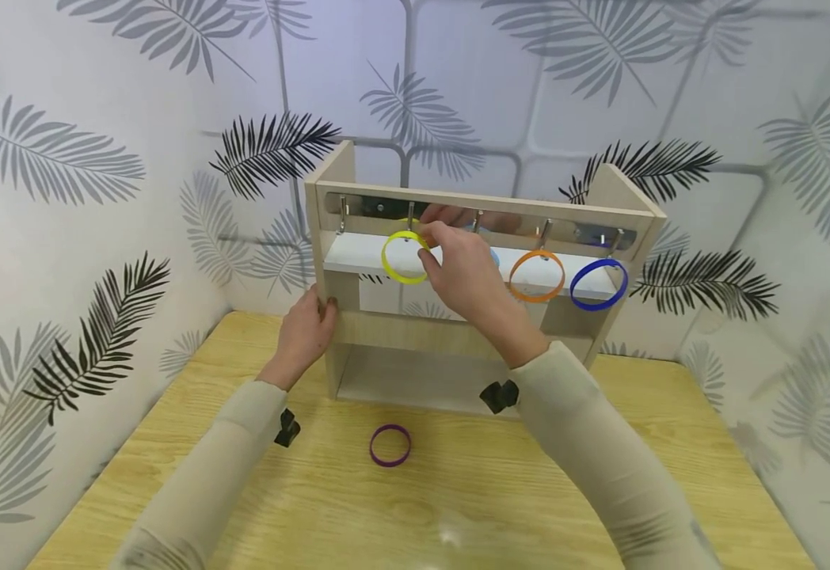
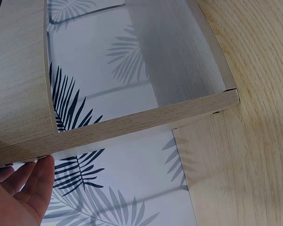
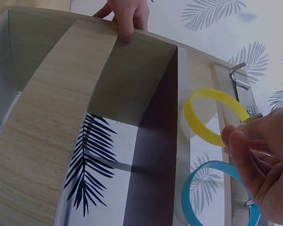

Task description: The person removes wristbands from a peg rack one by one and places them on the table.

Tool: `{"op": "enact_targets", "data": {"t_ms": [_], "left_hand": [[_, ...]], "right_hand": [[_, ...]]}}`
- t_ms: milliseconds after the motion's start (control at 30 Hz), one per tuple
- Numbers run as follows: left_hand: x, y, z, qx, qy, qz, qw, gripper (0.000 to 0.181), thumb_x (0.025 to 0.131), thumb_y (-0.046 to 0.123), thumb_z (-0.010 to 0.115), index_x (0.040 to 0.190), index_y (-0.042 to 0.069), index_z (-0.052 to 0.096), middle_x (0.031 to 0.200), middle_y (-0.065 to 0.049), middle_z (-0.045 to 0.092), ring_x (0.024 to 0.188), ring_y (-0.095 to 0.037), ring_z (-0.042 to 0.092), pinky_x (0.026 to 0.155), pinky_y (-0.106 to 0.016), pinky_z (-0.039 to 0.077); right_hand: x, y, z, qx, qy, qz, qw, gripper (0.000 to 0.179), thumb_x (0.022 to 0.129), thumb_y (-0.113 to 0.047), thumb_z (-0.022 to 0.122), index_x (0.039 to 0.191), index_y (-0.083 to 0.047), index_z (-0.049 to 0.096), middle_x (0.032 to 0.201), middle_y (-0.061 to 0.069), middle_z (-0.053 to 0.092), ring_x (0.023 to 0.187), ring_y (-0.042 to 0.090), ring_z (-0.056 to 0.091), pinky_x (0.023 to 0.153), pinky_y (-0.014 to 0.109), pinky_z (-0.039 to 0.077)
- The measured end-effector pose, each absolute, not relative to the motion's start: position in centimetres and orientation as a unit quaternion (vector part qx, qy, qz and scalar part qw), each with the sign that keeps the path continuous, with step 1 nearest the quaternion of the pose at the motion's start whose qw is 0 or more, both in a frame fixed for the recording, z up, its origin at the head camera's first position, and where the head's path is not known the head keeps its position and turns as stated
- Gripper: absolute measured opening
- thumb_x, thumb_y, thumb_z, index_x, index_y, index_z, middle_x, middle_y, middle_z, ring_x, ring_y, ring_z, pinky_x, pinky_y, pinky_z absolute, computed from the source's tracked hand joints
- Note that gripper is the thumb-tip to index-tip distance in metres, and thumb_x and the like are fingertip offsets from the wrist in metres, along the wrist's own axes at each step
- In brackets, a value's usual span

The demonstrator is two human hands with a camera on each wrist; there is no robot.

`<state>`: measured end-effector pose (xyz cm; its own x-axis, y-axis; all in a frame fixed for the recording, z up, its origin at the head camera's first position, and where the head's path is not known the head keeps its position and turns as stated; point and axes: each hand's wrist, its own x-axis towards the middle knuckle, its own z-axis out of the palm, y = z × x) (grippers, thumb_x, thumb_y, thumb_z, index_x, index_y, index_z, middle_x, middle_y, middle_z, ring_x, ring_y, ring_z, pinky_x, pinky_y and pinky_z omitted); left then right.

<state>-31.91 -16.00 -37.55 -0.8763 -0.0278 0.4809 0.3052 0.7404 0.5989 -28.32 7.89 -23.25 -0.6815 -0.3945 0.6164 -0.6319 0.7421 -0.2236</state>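
My right hand (image 1: pixel 466 269) pinches a yellow silicone wristband (image 3: pixel 208 137) between thumb and fingers, right at the second hook from the left. A light-blue wristband (image 3: pixel 188 197) hangs on the neighbouring hook, mostly hidden behind that hand in the head view. Farther right, an orange wristband (image 1: pixel 511 277) and a dark blue wristband (image 1: pixel 575 294) hang from their own hooks. My left hand (image 1: pixel 304 331) grips the left side panel of the small wooden shelf (image 1: pixel 415 331), thumb at its front edge. On the table before the shelf lies a purple wristband (image 1: pixel 390 465).
The leftmost hook (image 1: pixel 342 218) carries no band. The shelf stands at the back of a wood-grain table (image 1: pixel 458 507), close to a leaf-patterned wall (image 1: pixel 451 79). Another patterned wall (image 1: pixel 51 261) rises on the left.
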Motion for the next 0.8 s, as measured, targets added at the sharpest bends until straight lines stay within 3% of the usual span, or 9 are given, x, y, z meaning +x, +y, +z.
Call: {"op": "enact_targets", "data": {"t_ms": [333, 600, 800], "left_hand": [[-31.9, -16.0, -37.5, -0.085, -0.901, -0.346, 0.246, 0.043, 0.099, 0.025, 0.039, 0.128, -0.005, 0.048, 0.113, -0.025, 0.059, 0.096, -0.039, 0.061, 0.077, -0.052, 0.049], [-32.0, -16.0, -37.7, -0.082, -0.903, -0.346, 0.243, 0.042, 0.099, 0.026, 0.04, 0.127, -0.005, 0.049, 0.113, -0.024, 0.06, 0.096, -0.04, 0.061, 0.077, -0.052, 0.049], [-32.2, -16.0, -37.9, -0.084, -0.901, -0.348, 0.246, 0.042, 0.098, 0.025, 0.039, 0.124, -0.006, 0.05, 0.11, -0.026, 0.06, 0.094, -0.04, 0.062, 0.075, -0.053, 0.049]], "right_hand": [[-27.9, 8.2, -23.2, 0.301, -0.854, 0.289, 0.311, 0.019, 0.089, -0.007, 0.064, 0.107, -0.001, 0.065, 0.095, 0.011, 0.07, 0.051, 0.014, 0.062, 0.054, 0.026, 0.048], [-27.0, 8.5, -23.0, 0.31, -0.841, 0.29, 0.334, 0.016, 0.088, -0.008, 0.066, 0.104, -0.002, 0.067, 0.094, 0.008, 0.07, 0.052, 0.012, 0.058, 0.053, 0.024, 0.045], [-26.3, 9.0, -23.1, 0.332, -0.829, 0.29, 0.343, 0.016, 0.087, -0.007, 0.067, 0.102, -0.002, 0.068, 0.093, 0.008, 0.071, 0.063, 0.016, 0.064, 0.057, 0.027, 0.048]]}}
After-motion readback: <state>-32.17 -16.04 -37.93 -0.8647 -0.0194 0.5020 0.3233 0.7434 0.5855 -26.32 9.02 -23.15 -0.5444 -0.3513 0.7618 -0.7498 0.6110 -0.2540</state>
